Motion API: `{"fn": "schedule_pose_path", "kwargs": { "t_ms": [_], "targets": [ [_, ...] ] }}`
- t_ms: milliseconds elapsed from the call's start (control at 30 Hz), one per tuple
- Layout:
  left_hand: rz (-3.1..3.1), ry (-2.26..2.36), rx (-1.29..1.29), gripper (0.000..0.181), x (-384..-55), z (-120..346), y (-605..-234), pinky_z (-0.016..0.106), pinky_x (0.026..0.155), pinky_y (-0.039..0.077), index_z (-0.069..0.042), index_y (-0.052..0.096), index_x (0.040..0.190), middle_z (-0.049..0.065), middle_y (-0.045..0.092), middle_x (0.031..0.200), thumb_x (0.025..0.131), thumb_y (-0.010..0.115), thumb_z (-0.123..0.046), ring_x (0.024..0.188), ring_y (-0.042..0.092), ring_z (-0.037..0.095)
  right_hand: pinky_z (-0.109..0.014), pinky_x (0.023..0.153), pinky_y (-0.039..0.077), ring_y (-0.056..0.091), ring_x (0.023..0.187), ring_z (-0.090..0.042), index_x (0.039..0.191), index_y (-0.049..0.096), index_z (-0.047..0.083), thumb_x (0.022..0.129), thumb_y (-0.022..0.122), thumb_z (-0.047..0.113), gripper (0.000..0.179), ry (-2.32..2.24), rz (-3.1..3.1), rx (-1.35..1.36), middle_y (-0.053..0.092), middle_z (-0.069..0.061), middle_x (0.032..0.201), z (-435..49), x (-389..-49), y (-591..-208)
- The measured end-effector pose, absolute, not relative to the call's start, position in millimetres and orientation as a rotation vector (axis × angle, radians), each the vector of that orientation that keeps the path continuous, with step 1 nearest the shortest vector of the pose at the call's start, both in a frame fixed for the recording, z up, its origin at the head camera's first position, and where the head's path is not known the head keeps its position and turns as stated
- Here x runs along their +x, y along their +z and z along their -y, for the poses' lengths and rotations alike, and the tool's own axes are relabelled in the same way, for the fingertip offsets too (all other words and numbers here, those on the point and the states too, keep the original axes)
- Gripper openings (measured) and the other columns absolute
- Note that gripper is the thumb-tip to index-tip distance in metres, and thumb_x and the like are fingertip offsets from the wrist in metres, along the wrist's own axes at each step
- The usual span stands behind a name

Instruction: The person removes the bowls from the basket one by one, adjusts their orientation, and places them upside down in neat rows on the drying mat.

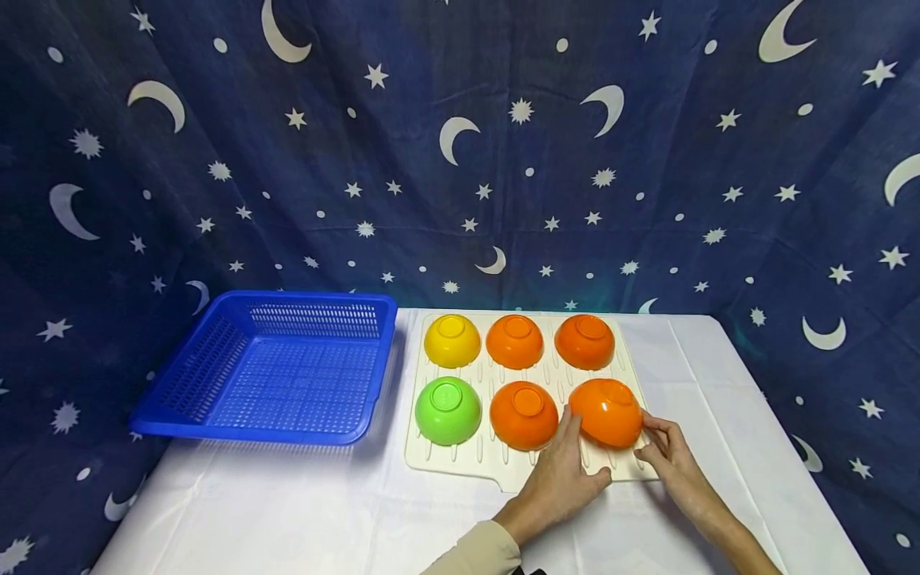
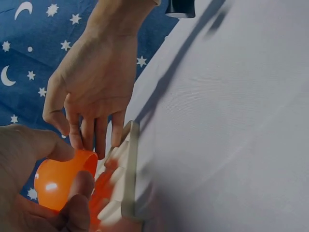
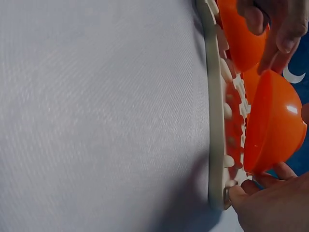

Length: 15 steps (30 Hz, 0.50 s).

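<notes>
Both hands are at an upside-down orange bowl [image 1: 607, 413] over the front right of a cream ridged draining tray [image 1: 460, 461]. This bowl is tilted, and its rim stands off the tray in the right wrist view. On its left side my left hand [image 1: 559, 473] holds the rim with the fingertips, thumb spread toward me. From the right, my right hand [image 1: 676, 463] grips the rim with fingers and thumb. In the right wrist view the orange bowl [image 3: 277, 123] spans the space between the two hands.
Upside down on the tray sit a yellow bowl [image 1: 452, 342], a green bowl [image 1: 448, 411] and several more orange bowls [image 1: 525, 415]. Left of the tray stands a blue plastic basket [image 1: 287, 438]. A white cloth [image 1: 287, 511] covers the table; a dark starry curtain [image 1: 402, 128] hangs behind.
</notes>
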<state>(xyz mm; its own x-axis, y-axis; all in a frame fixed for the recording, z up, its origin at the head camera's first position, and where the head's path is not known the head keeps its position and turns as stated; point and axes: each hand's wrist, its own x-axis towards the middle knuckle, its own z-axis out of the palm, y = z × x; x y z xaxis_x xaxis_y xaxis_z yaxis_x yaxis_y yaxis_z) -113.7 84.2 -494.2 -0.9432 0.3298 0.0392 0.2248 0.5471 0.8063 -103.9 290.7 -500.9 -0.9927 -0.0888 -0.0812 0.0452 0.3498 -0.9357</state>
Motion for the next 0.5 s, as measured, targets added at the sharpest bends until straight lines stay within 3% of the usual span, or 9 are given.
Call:
{"fn": "schedule_pose_path", "kwargs": {
  "t_ms": [200,500],
  "targets": [
    [-2.610,1.294,0.425,0.081,-109.5,-86.6,-499.1,0.037,0.109,0.041,-0.001,0.039,0.153,0.018,0.029,0.162,0.088,0.074,-0.034,0.134,0.049,0.031,-0.001,0.097,0.022,0.009,0.146,-0.053,0.144,0.018,-0.010,0.105,0.052,0.011,0.056,-1.715,-2.502,-0.065,0.008,-0.035,0.161,-291.6,-104.0,-504.6],
    [-2.562,1.266,0.442,0.080,-106.1,-85.6,-500.6,0.033,0.104,0.045,-0.001,0.040,0.152,0.021,0.026,0.162,0.089,0.071,-0.038,0.115,0.062,0.030,0.000,0.097,0.017,0.014,0.142,-0.058,0.148,0.016,-0.016,0.107,0.048,0.012,0.058,-1.620,-2.571,-0.097,0.015,-0.043,0.154,-289.4,-102.9,-508.3]
  ]
}}
